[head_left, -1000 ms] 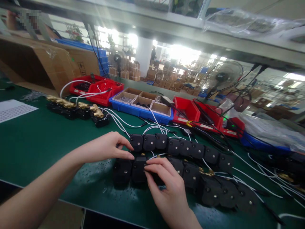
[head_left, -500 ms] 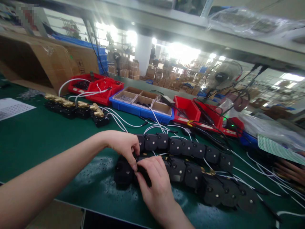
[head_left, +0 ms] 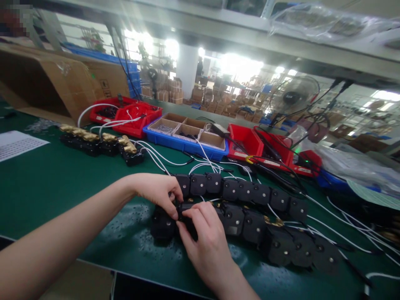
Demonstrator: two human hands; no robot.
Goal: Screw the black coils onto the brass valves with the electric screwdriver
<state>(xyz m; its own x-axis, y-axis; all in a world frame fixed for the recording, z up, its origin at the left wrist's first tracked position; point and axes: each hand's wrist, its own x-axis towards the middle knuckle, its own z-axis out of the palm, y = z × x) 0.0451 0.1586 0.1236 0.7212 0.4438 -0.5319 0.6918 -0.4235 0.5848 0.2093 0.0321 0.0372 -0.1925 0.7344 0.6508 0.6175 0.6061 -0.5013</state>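
Note:
Two rows of black box-shaped units lie on the green table: a back row (head_left: 245,191) and a front row (head_left: 254,227). My left hand (head_left: 161,191) reaches in from the left, its fingers closed on a black unit near the front row's left end. My right hand (head_left: 204,233) grips the same unit, its thumb and forefinger close to my left fingertips. The two hands hide most of this unit. Just left of it stands the end unit (head_left: 162,227). Brass fittings (head_left: 275,221) show between the rows.
Black units with brass fittings (head_left: 126,146) lie at the back left, near a cardboard box (head_left: 81,83). Behind the rows stand a blue divided tray (head_left: 187,144) and red bins (head_left: 245,139). White cables (head_left: 337,225) cross the right side. A printed sheet (head_left: 21,143) lies far left.
Both hands keep their hold, with only slight finger shifts. The other person's hand at the right edge has gone from view.

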